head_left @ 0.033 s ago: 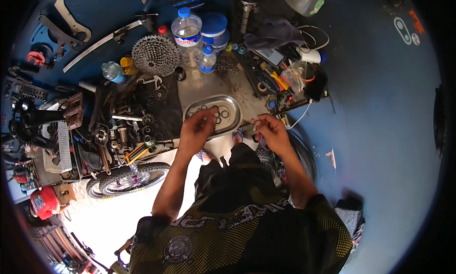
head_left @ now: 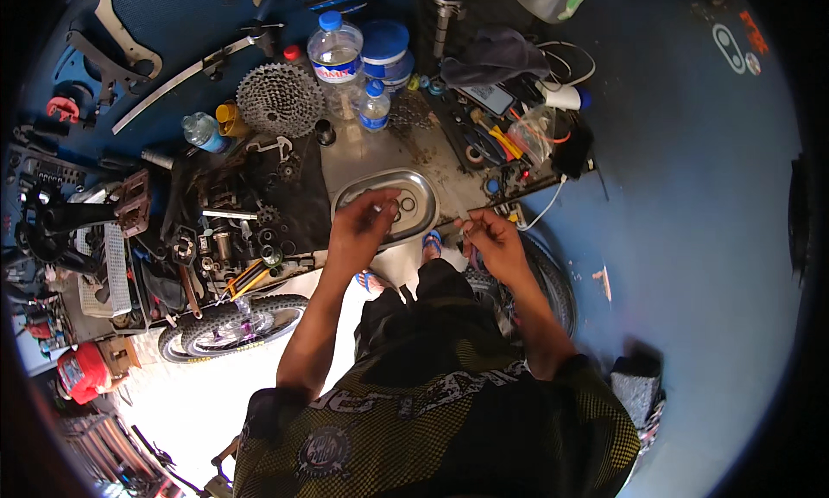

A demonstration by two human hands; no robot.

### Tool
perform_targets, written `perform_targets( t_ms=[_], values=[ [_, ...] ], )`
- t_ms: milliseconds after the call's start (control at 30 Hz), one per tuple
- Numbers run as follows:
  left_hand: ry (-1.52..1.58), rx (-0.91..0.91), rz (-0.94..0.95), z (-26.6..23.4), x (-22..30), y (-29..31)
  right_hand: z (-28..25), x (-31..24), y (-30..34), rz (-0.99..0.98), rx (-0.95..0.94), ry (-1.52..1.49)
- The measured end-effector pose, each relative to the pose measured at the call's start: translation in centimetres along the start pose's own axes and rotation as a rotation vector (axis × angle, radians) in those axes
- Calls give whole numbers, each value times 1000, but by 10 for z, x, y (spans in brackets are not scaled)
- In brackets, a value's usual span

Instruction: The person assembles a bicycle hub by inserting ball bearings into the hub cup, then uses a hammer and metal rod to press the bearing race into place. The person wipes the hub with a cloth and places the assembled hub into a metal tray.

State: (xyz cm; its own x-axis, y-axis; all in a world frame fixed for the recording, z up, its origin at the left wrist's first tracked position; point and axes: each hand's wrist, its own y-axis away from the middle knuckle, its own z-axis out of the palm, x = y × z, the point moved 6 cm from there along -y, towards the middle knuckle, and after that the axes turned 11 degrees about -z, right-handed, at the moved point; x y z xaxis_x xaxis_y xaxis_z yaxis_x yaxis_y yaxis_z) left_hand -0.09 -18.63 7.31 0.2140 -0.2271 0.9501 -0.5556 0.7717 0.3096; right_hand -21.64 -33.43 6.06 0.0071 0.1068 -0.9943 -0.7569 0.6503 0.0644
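Observation:
My left hand point(head_left: 361, 226) is over the left side of an oval metal tray point(head_left: 431, 196), its thumb and fingers drawn together. Whatever lies between those fingertips is too small to make out. Several small dark rings point(head_left: 408, 203) lie inside the tray, partly covered by this hand. Just beyond the tray's right end, my right hand point(head_left: 494, 243) is closed in a pinch. A thin pale strip-like piece point(head_left: 462, 211) sticks up from its fingertips; its kind is not clear.
Left of the tray, a dark mat point(head_left: 302, 183) bears bike parts and tools. Behind stand a large cassette point(head_left: 279, 99), water bottles point(head_left: 335, 62) and a blue-lidded tub point(head_left: 385, 42). Pliers, a phone point(head_left: 490, 98) and cables crowd the right. Bicycle wheels point(head_left: 233, 325) rest below the bench edge.

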Motion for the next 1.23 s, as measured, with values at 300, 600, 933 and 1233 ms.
perform_targets(
  t_ms=[300, 600, 933, 1233],
  values=[
    [-45, -207, 31, 76, 42, 6, 2, -30, 66, -97, 46, 178],
    [355, -256, -99, 81, 23, -26, -17, -45, 164, -177, 348, 386],
    [-294, -907, 147, 165, -28, 68, 80, 15, 370, 78, 1149, 515],
    [-424, -1485, -104, 183, -149, 190, 205, 39, 471, 148, 1386, 487]
  ],
)
